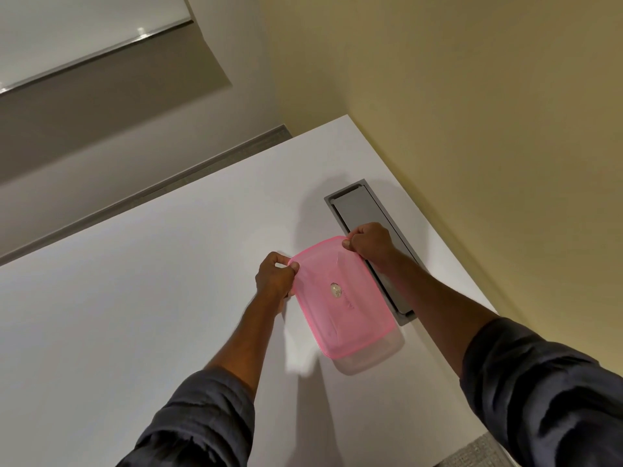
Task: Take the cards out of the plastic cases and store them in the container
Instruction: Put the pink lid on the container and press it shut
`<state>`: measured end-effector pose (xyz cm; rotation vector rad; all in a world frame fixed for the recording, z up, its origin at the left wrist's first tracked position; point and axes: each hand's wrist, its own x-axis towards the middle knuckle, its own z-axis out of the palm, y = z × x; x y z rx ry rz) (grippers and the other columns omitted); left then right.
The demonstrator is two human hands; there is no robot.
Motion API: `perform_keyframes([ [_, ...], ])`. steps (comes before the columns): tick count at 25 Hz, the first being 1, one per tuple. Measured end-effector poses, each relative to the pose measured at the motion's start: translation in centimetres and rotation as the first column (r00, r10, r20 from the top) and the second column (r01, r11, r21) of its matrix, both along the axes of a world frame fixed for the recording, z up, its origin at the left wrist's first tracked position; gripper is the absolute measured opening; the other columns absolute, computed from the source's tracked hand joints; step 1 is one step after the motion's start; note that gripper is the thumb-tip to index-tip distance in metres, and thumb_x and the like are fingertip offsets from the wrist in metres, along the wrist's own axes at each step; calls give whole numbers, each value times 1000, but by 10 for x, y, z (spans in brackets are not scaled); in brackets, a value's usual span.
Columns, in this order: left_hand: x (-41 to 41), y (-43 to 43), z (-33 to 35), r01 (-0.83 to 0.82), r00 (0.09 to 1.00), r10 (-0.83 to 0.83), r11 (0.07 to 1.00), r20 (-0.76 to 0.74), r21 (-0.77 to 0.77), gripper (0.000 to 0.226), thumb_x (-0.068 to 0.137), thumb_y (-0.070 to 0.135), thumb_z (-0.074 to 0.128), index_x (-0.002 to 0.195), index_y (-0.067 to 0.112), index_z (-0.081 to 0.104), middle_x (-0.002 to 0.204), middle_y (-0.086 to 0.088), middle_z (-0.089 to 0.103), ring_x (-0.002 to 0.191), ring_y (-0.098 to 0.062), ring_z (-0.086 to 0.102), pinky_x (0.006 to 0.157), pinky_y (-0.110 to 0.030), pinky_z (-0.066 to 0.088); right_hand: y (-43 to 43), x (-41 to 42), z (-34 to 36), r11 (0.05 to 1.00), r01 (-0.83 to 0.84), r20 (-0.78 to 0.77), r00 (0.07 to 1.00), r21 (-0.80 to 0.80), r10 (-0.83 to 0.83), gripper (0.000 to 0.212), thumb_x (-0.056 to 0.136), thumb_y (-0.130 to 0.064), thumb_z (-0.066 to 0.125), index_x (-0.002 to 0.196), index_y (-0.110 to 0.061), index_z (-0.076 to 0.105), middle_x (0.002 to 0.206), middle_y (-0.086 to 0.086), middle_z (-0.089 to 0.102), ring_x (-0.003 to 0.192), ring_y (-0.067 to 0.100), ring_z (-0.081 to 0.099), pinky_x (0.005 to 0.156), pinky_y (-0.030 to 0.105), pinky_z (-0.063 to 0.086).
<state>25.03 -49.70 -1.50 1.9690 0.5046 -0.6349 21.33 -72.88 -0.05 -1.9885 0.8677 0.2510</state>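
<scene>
A clear plastic container (374, 357) with a translucent pink lid (340, 298) stands on the white table (151, 298). The lid carries a small round sticker in its middle. My left hand (274, 276) pinches the lid's far left corner. My right hand (369, 244) pinches the far right corner. The lid's far edge looks slightly lifted off the container. What lies inside the container is hidden by the lid. No cards or card cases are in view.
A grey rectangular cable hatch (364, 214) is set into the table just right of the container, partly under my right arm. A yellowish wall (472, 112) borders the table's right side. The table's far edge meets a grey floor strip.
</scene>
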Motion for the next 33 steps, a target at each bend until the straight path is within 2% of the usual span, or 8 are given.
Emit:
perform_keyframes([
  [3,-1,-2,2,12,999,-13,999,30,44,15,96,19,74,88,22,61,109,-16,76,92,-38,74,78,-48,66,0,4,3,1000,17,-37,999,1,-17,19,84,-6,78,96,8,80,100,26,80,75,23,65,79,38,62],
  [7,-8,1,3,-34,999,34,999,26,-8,9,97,22,76,98,20,68,111,-19,76,74,-27,67,73,-40,64,0,-2,5,983,115,-35,993,146,-111,14,86,-9,81,98,-3,82,102,17,82,76,20,68,78,36,62],
  [11,-26,4,5,-112,992,116,991,50,-66,30,95,31,82,115,12,70,116,-16,75,92,-34,76,86,-47,67,1,-16,6,983,96,30,994,157,-102,24,87,-20,87,101,-2,79,100,16,80,82,23,68,81,38,60],
  [16,-83,14,1,-134,990,129,985,-55,-111,40,94,40,82,114,9,66,102,-13,78,75,-27,73,56,-29,59,-11,-70,2,993,-26,7,1000,113,25,36,83,-29,91,103,-4,75,90,13,77,72,25,69,79,44,64],
  [24,-150,21,1,-85,981,52,981,-185,-177,25,103,24,73,90,7,59,78,-15,63,45,-17,56,37,-30,48,-13,-139,-4,981,11,-113,994,191,11,23,85,-23,90,83,-9,72,72,7,75,56,15,69,54,27,58],
  [27,-145,17,1,-51,983,34,994,-179,-94,26,103,23,73,90,6,59,82,-15,66,52,-20,61,44,-47,60,-5,-136,-3,996,-2,-104,994,90,11,25,86,-22,89,75,-14,68,69,4,71,56,14,67,48,21,53],
  [30,-143,15,-3,-53,988,46,998,-149,-40,25,102,23,74,90,8,59,83,-15,68,59,-24,64,44,-26,54,0,-134,-5,1000,-10,-104,994,16,11,27,87,-21,89,73,-13,66,70,6,69,61,18,66,58,28,57],
  [33,-148,14,-4,-72,992,68,997,-110,-31,26,101,26,75,88,10,61,80,-12,71,56,-22,65,43,-23,54,-1,-137,-1,998,17,-85,996,53,-13,27,86,-20,89,72,-12,68,69,7,70,57,18,65,56,28,56],
])
